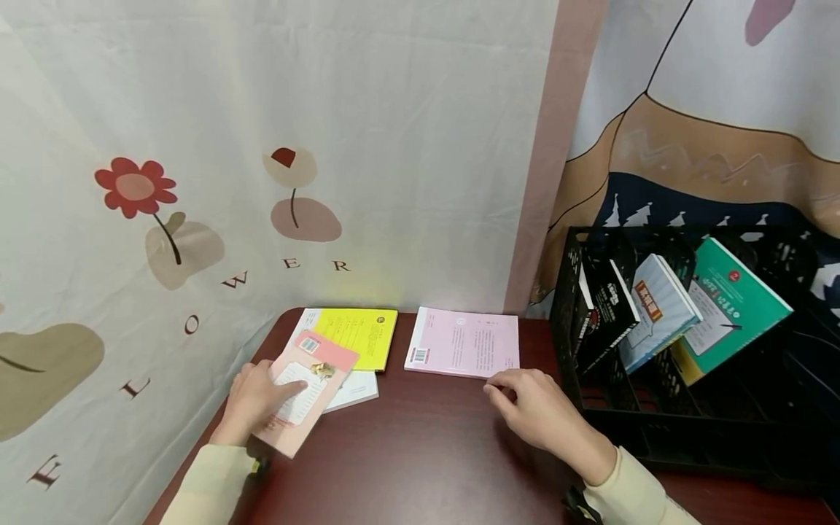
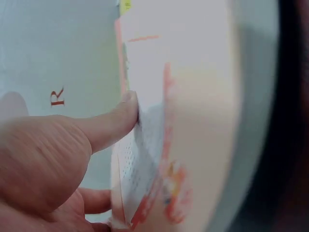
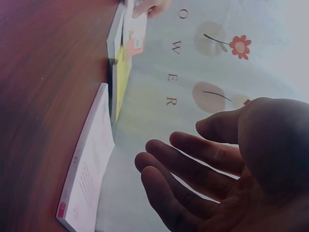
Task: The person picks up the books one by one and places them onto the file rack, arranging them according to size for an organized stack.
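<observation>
My left hand (image 1: 252, 397) grips a pink book (image 1: 331, 354) by its left edge, the thumb lying on its cover. In the left wrist view the thumb presses on that pink book (image 2: 193, 111). Beneath and behind it lie a yellow book (image 1: 364, 335) and a white book (image 1: 357, 388), partly covered. My right hand (image 1: 538, 408) hovers near the front right corner of a light pink book (image 1: 466, 343) lying flat. In the right wrist view the right hand (image 3: 207, 179) has loosely bent fingers with nothing between them.
On the right stands a black rack (image 1: 656, 419) with several slots. It holds dark books (image 1: 607, 313), a light blue book (image 1: 659, 310) and a green book (image 1: 738, 306), all leaning. A printed curtain (image 1: 420, 146) hangs behind the dark red table (image 1: 420, 459).
</observation>
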### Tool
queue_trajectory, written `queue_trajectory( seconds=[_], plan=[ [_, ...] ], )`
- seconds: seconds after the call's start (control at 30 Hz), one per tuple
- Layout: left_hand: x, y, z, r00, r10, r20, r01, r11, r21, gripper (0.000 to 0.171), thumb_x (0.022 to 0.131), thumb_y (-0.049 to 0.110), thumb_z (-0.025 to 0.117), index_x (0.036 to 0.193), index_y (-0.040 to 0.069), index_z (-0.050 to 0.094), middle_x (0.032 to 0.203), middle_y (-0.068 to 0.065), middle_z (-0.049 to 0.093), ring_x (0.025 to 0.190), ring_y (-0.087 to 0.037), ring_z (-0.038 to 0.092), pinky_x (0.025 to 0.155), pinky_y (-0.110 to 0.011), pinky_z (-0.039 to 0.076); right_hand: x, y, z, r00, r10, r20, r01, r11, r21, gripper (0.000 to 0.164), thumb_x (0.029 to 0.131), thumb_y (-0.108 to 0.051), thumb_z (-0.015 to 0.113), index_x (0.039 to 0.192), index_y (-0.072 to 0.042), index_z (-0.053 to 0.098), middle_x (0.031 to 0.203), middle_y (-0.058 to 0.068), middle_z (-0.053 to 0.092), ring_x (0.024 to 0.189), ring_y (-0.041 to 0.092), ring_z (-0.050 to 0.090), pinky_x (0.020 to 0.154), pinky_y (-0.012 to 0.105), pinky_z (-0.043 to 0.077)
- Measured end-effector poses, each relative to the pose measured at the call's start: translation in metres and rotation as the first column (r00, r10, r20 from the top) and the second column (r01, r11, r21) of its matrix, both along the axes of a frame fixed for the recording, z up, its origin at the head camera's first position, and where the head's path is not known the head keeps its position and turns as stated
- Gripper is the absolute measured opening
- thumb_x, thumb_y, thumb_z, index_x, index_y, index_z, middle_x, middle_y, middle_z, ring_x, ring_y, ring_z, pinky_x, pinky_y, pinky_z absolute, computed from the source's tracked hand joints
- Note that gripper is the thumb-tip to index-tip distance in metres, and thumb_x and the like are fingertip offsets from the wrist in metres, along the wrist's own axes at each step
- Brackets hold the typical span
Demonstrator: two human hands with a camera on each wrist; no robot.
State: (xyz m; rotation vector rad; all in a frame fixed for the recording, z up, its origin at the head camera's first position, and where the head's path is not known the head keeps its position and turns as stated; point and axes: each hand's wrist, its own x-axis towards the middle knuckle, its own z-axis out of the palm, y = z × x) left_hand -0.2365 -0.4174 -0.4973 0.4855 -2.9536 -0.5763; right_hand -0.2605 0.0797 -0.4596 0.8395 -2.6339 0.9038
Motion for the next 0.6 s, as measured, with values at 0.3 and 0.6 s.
queue_trajectory(
  seconds=[0.3,0.6],
  plan=[
    [-0.011,0.021,0.01,0.998,-0.043,-0.042,0.049,0.983,0.178,0.077,0.098,0.049,0.068,0.142,-0.007,0.041,0.115,-0.031,0.063,0.098,-0.042,0.063,0.086,-0.055,0.053,-0.004,0.003,0.012,1.0,-0.005,0.022,0.005,1.0,0.006,0.009,0.097,-0.025,0.074,0.093,-0.023,0.082,0.087,-0.013,0.077,0.076,0.002,0.066,0.071,0.035,0.057],
    [-0.03,0.113,0.039,0.967,-0.133,-0.218,0.2,0.924,0.324,0.069,0.098,0.051,0.069,0.143,0.004,0.046,0.118,-0.025,0.065,0.108,-0.038,0.064,0.096,-0.055,0.053,-0.014,0.01,0.025,0.995,-0.019,0.094,0.019,1.0,-0.002,0.017,0.101,-0.028,0.069,0.108,-0.019,0.082,0.092,-0.007,0.079,0.076,0.004,0.069,0.074,0.038,0.059]
  ],
)
